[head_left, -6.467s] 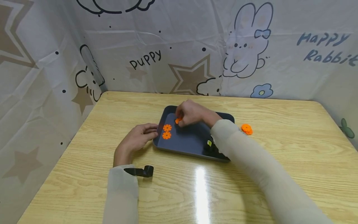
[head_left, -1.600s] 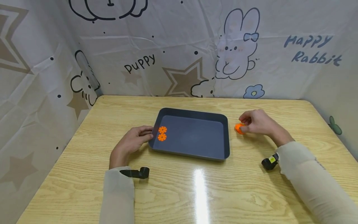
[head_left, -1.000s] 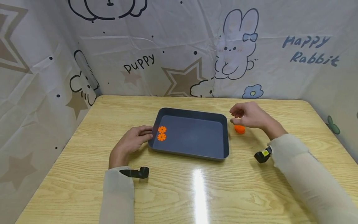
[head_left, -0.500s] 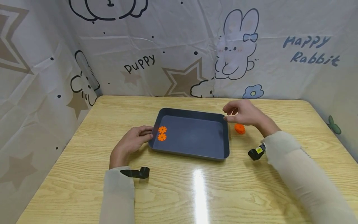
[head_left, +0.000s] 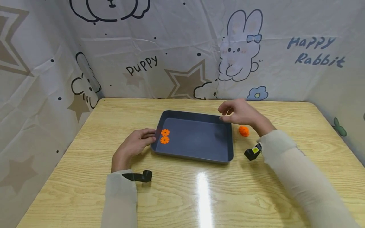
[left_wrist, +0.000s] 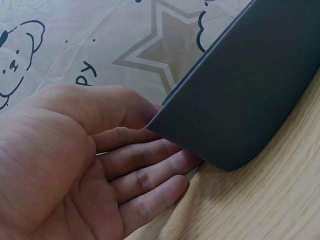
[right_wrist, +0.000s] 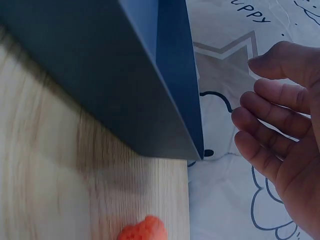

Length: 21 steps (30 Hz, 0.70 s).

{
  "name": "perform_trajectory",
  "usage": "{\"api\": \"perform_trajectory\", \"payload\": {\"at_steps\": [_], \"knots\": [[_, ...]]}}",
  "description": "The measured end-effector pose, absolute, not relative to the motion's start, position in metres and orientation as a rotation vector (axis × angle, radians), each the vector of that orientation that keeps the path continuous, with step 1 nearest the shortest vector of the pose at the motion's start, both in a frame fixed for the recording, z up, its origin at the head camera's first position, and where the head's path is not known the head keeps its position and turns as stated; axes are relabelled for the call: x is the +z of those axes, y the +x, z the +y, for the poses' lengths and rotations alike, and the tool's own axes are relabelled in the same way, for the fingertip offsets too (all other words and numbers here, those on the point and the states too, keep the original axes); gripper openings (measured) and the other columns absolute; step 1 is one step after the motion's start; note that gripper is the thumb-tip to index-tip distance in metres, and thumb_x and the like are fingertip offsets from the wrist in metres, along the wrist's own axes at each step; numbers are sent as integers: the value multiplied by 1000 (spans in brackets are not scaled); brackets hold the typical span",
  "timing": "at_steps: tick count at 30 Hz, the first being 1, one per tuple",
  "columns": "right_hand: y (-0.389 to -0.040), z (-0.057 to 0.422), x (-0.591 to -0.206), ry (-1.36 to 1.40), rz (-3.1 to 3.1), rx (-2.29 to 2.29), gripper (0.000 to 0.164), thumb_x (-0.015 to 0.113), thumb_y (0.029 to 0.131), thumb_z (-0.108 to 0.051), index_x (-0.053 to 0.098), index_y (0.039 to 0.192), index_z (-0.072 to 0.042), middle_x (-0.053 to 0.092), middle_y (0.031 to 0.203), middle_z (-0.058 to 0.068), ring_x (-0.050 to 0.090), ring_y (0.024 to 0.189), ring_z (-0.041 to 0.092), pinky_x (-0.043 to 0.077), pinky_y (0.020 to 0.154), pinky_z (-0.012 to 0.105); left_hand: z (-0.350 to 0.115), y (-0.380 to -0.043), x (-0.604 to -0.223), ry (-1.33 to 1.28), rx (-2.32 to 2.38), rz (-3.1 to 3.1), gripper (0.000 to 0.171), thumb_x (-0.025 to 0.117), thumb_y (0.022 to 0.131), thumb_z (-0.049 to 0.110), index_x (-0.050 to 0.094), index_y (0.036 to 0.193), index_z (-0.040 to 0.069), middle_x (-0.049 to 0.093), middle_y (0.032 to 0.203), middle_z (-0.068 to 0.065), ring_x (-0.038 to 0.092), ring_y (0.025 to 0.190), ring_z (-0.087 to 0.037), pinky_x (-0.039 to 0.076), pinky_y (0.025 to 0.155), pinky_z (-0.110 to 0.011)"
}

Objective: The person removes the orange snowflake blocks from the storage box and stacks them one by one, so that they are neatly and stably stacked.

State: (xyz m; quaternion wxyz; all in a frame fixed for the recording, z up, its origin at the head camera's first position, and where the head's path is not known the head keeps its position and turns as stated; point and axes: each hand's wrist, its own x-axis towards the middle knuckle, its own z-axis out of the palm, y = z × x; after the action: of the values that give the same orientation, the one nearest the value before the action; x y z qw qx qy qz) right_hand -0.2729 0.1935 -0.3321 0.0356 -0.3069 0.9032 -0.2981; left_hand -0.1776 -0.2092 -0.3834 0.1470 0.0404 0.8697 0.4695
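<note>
A dark grey rectangular tray [head_left: 196,155] lies on the table. Two flat orange notched discs [head_left: 164,136] sit inside it, one above the other near the left wall. My left hand [head_left: 134,142] rests at the tray's left side, fingers fairly straight against that wall; their tips are partly hidden in the left wrist view. Over the tray's far right corner hovers my right hand [head_left: 239,112], its fingers loosely bent. Nothing shows between its thumb and fingers in the right wrist view. A small pile of orange discs [head_left: 244,131] lies just right of the tray.
The wooden table [head_left: 176,196] meets a printed cloth backdrop [head_left: 176,41] at the far edge and at the sides. Small black wrist cameras protrude from the left sleeve [head_left: 121,199] and the right sleeve [head_left: 296,167].
My right hand has drawn away from the orange pile, moving left and up to the tray's far right corner. The left hand, the tray and the two discs keep their places.
</note>
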Motion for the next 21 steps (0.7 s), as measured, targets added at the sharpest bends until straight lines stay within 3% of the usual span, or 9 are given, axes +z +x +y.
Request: {"api": "perform_trajectory", "payload": {"at_steps": [12, 21], "knots": [[-279, 164, -327, -1075, 2739, -901, 18, 75, 85, -10, 74, 102, -2, 71, 96, 10, 66, 85, 23, 56, 77, 41, -211, -178, -383, 103, 1326, 2510, 43, 58, 103, 18, 53, 144, 5, 60, 135, -16, 54, 126, -30, 39, 108, -48], [-283, 144, -327, -1122, 2680, -929, 21, 75, 86, -9, 73, 105, 0, 71, 99, 14, 67, 87, 24, 56, 81, 44, -210, -179, -383, 106, 1333, 2500, 44, 59, 103, 19, 53, 144, 6, 60, 135, -15, 54, 126, -29, 40, 107, -47]]}}
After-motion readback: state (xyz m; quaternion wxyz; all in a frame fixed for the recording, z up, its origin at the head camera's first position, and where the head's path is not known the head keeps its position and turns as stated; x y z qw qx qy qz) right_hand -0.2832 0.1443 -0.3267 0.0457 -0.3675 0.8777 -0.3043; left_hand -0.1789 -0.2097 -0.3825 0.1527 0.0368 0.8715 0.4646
